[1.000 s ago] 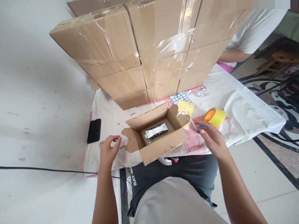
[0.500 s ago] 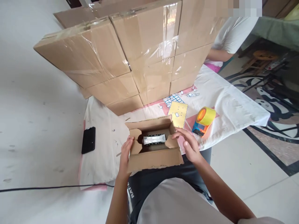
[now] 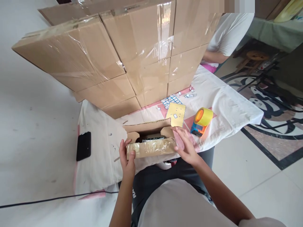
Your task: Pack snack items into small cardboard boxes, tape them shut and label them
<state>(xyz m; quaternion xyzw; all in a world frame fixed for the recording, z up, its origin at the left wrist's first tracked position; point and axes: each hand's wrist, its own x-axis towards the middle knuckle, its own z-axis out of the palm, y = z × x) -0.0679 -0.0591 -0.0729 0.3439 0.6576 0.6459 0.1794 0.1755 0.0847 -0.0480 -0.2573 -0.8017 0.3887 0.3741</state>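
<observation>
A small cardboard box stands at the table's near edge, its far flap upright. Its near flap, with clear tape across it, is raised and leans inward over the opening. My left hand grips the left end, thumb on the near flap and fingers by the left end flap. At the right end my right hand holds the corner, fingertips on the right end flap and thumb against the near flap. Inside lies a black-and-white packaged item, partly hidden by the near flap.
A stack of taped cardboard cartons rises behind the box. To the right sits a tape dispenser with a yellow roll. A black phone-like object lies at left. Beyond the cartons is another person's white sleeve.
The near flap has swung up from lying outward toward me and now covers part of the opening. Both hands have shifted their hold onto its ends.
</observation>
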